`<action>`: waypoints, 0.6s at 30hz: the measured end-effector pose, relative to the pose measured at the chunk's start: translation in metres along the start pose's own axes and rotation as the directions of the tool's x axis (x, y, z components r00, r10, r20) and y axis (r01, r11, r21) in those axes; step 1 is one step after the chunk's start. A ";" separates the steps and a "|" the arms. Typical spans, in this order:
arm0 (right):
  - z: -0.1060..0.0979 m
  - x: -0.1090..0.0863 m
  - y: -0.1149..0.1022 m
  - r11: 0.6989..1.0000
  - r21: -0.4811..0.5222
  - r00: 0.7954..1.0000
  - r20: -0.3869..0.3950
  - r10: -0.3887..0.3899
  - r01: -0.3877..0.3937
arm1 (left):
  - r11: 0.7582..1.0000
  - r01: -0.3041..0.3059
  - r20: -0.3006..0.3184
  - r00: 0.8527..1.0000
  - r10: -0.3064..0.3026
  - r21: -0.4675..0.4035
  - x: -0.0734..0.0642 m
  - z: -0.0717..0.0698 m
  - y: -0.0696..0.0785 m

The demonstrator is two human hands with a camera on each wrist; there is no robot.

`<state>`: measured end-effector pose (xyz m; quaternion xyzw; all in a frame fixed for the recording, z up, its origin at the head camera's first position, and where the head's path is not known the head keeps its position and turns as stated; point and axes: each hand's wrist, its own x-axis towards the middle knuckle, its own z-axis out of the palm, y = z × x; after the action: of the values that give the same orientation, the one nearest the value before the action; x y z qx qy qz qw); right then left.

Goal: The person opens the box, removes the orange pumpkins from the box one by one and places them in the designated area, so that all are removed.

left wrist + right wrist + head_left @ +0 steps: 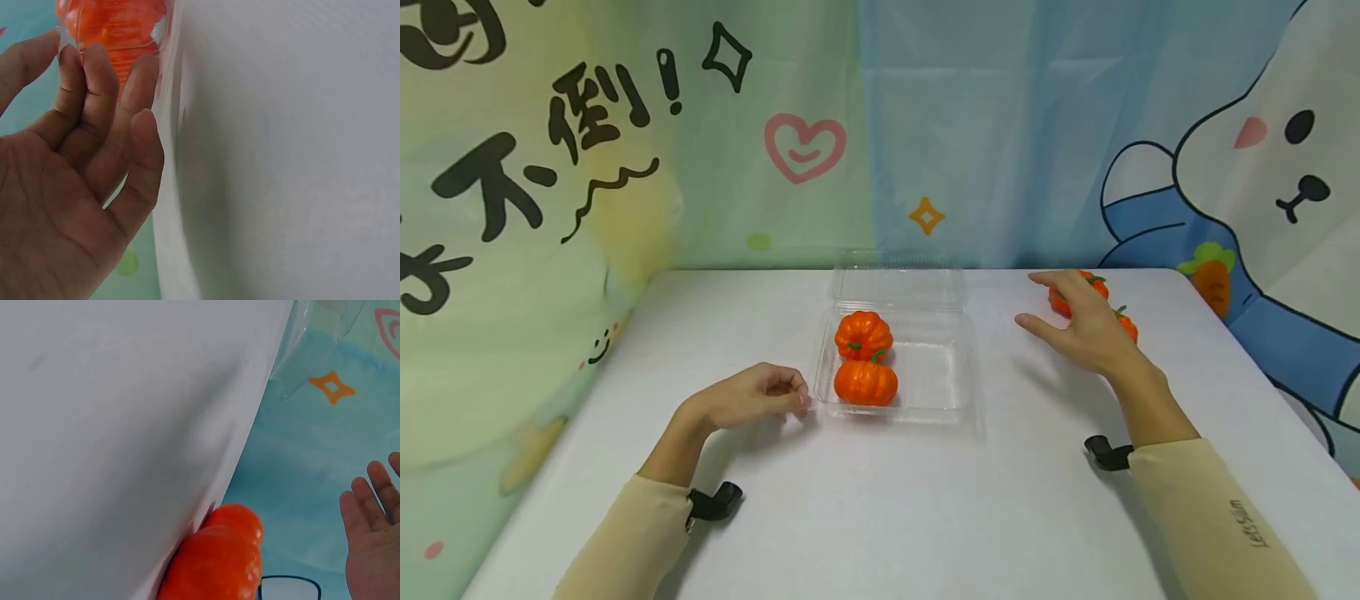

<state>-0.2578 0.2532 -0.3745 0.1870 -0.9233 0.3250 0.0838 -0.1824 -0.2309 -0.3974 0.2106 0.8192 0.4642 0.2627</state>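
Observation:
A clear plastic box (934,375) with its lid (898,288) folded back lies on the table. Two small orange pumpkins fill its left side, one pumpkin (854,330) behind the other pumpkin (865,385). At the box's left front corner is my left hand (741,398); in the left wrist view its thumb and index finger pinch the clear edge. My right hand (1086,329), fingers extended and thumb apart, hovers by two more pumpkins, a far pumpkin (1099,286) and a nearer pumpkin (1127,327), both partly hidden behind it. The right wrist view shows a gap between palm and pumpkins (215,565).
The white table (880,500) ends at the back against a printed curtain (985,125). Each sleeve has a black wrist camera beside it, one camera (718,502) at the left and another camera (1108,454) at the right.

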 end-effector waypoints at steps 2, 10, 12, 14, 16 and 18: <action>0.003 0.002 -0.001 1.000 0.011 1.000 -0.001 -0.010 0.010 | 1.000 0.004 0.003 1.000 -0.004 -0.002 0.001 -0.001 0.001; 0.015 0.006 -0.007 0.995 0.035 0.996 -0.007 -0.088 0.088 | 1.000 0.000 0.009 1.000 0.000 -0.018 0.000 0.000 -0.002; 0.018 0.007 -0.008 0.992 0.047 0.993 -0.013 -0.114 0.114 | 1.000 0.006 0.006 1.000 -0.006 -0.023 0.001 0.000 -0.002; 0.021 0.008 -0.009 0.990 0.063 0.992 -0.018 -0.129 0.130 | 1.000 0.010 0.003 1.000 -0.010 -0.027 0.001 0.000 -0.002; 0.023 0.009 -0.011 0.987 0.073 0.990 -0.015 -0.141 0.142 | 0.999 0.014 0.003 1.000 -0.014 -0.033 0.002 0.000 -0.001; 0.026 0.010 -0.012 0.987 0.080 0.990 -0.009 -0.141 0.141 | 0.999 0.014 0.007 1.000 -0.013 -0.038 0.002 0.000 -0.001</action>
<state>-0.2626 0.2249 -0.3855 0.2545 -0.8938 0.3554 0.1004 -0.1837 -0.2297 -0.3987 0.2015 0.8107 0.4773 0.2726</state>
